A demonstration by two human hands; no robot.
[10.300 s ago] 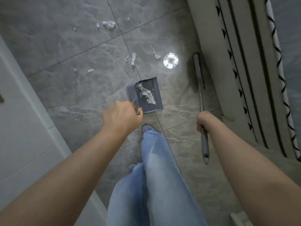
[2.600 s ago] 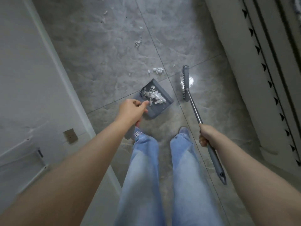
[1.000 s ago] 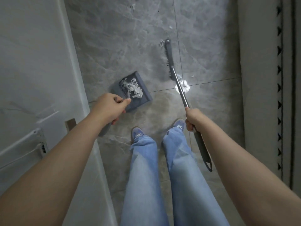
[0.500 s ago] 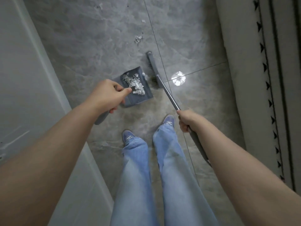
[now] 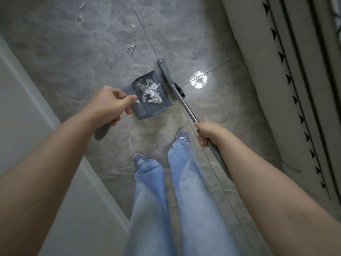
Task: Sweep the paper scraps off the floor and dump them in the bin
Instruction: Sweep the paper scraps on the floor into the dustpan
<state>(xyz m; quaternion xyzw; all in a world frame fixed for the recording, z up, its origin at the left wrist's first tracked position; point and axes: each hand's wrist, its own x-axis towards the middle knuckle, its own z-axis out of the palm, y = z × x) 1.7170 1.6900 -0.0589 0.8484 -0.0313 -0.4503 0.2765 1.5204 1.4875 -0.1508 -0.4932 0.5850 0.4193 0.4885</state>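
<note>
My left hand [image 5: 108, 104] grips the long handle of a grey dustpan [image 5: 160, 108] that sits low over the grey floor. A heap of white paper scraps [image 5: 150, 91] lies in the pan. My right hand [image 5: 208, 133] grips the metal shaft of a broom [image 5: 167, 72], whose grey head lies just right of the pan. Loose paper scraps [image 5: 131, 48] lie on the tiles beyond the pan, with smaller bits [image 5: 81, 6] farther off. No bin is in view.
A pale wall or door [image 5: 27, 126] runs along the left. A beige bed edge with a black triangle trim [image 5: 276, 71] fills the right side. My legs in blue jeans [image 5: 166, 200] stand below the pan. A bright light reflection [image 5: 198, 82] marks the tile.
The view has shifted over the last second. The broom head swung left from beyond the pan to right beside it. The pan still carries its scraps and both hands keep their holds.
</note>
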